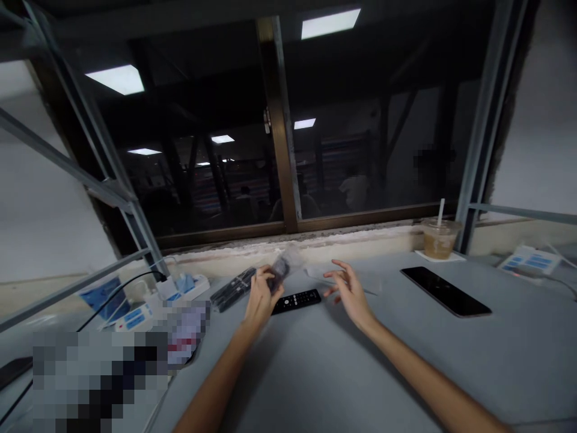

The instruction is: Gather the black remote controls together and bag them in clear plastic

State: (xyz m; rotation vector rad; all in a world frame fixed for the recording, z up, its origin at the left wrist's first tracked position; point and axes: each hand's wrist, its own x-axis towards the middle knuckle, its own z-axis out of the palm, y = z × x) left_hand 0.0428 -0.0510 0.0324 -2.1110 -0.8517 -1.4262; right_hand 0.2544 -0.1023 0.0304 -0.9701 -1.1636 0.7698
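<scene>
My left hand (262, 296) is closed around a dark, blurred item in clear plastic (283, 266), which looks like a wrapped remote control. Under and just right of that hand lies a bare black remote control (298, 300), flat on the table. On the hand's other side rest dark remotes in clear plastic (233, 291); their number is unclear. My right hand (351, 293) hovers over the table with its fingers apart and nothing visibly held. Beside its fingertips is a thin, pale, see-through piece (318, 275), too blurred to name.
A large phone (444, 291) lies right, below a lidded drink cup (439, 239) with a straw. Power strips (135, 317) and cables crowd the left, near a blue container (106, 297). Another power strip (532, 261) sits far right. Metal frames flank the window (216, 180).
</scene>
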